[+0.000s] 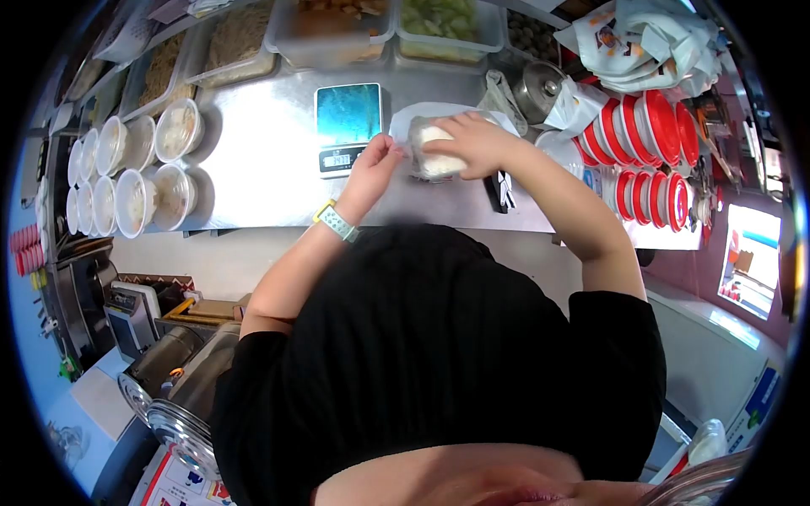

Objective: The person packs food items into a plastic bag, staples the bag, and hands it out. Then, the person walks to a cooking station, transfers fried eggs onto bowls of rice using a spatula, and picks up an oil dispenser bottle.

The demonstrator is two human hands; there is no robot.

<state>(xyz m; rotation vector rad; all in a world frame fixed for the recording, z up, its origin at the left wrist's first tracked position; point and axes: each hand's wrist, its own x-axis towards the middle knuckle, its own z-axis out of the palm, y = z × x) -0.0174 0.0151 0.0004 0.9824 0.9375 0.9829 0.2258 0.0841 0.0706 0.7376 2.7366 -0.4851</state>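
Note:
My left hand (375,164) has its thumb and fingers pinched together at the left edge of a clear plastic container (413,135). What lies in the pinch is too small to make out. Soft-looking white food (443,160) fills the container. My right hand (481,148) reaches over it from the right, fingers spread and resting on the white food. A digital scale (348,126) with a shiny blue top and a lit display stands just left of my left hand. Behind the container lies a whitish plastic sheet (413,111).
Several filled round tubs (179,131) are lined up on the left of the metal table (261,152). Food bins (447,34) stand along the back. To the right are red-lidded tubs (658,126), a metal pot (540,88), plastic bags (645,46) and a black object (496,194).

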